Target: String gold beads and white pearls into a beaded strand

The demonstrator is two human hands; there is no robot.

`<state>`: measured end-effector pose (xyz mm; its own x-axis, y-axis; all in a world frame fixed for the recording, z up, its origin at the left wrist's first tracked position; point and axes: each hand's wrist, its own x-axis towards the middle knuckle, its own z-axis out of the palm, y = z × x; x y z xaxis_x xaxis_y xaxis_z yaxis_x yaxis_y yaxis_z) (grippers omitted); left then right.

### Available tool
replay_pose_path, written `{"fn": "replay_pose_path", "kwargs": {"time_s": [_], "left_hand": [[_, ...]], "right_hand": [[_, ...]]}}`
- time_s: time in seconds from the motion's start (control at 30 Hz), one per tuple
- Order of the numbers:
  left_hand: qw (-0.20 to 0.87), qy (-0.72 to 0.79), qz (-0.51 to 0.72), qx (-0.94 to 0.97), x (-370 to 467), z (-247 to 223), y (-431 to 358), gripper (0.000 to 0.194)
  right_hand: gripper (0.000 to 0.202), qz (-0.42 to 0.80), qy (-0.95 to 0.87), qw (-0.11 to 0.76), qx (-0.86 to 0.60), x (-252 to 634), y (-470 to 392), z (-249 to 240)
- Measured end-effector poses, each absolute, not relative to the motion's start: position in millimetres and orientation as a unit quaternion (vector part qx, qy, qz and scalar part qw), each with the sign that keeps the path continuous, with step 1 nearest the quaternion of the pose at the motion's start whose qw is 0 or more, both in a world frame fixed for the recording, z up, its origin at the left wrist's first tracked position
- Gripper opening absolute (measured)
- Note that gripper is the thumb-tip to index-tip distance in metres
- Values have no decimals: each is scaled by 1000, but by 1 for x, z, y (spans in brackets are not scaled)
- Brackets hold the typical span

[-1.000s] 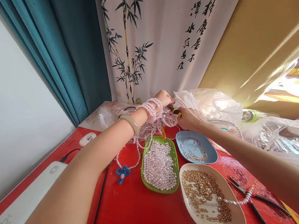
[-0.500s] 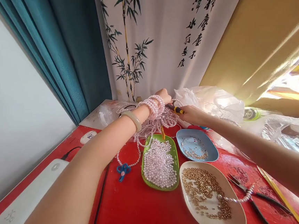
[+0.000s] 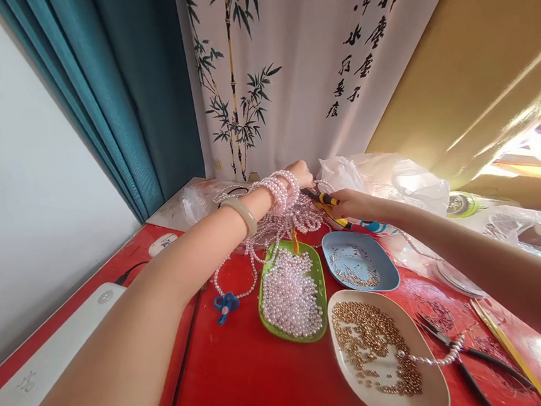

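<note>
My left hand point(image 3: 301, 174) is closed at the back of the table, its fingertips turned away from me. A pink pearl strand point(image 3: 326, 187) comes out beside its fingers, which seem to pinch it; the exact grip is hidden. More pearl loops point(image 3: 283, 190) are wound around that wrist, above a pale bangle point(image 3: 243, 217). My right hand point(image 3: 349, 203) grips pliers with black and yellow handles point(image 3: 323, 198); the handles stand apart, and the jaws point at my left fingertips. Under my left hand lies a heap of pearl strands point(image 3: 302, 216).
Loose pearls fill a green tray point(image 3: 265, 317). Beside it are a blue tray point(image 3: 390, 271) and a cream tray point(image 3: 342, 373) with gold beads. Black-handled pliers point(image 3: 487, 361), a blue bow point(image 3: 226, 307), a white power bank point(image 3: 52, 361) and plastic bags point(image 3: 391, 176) lie around.
The pliers' handles have spread: the lower yellow handle now shows below my right hand. My left hand keeps its place by the strand. The whole view has shifted slightly.
</note>
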<state>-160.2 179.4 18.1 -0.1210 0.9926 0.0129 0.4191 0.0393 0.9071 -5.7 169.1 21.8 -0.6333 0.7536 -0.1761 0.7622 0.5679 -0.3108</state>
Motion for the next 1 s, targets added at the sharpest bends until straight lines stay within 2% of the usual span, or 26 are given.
{"fn": "replay_pose_path", "kwargs": {"time_s": [0.23, 0.5, 0.73, 1.0], "left_hand": [[323, 636, 355, 604, -164, 20, 182, 16], [334, 618, 392, 594, -160, 16, 179, 12], [293, 619, 451, 572, -163, 57, 184, 15], [297, 571, 398, 654, -166, 54, 183, 13]], "right_hand": [[14, -174, 887, 8, 427, -6, 170, 18], [21, -105, 887, -7, 450, -9, 159, 7], [30, -3, 890, -3, 456, -11, 133, -25], [28, -6, 873, 11, 487, 19, 138, 4]]}}
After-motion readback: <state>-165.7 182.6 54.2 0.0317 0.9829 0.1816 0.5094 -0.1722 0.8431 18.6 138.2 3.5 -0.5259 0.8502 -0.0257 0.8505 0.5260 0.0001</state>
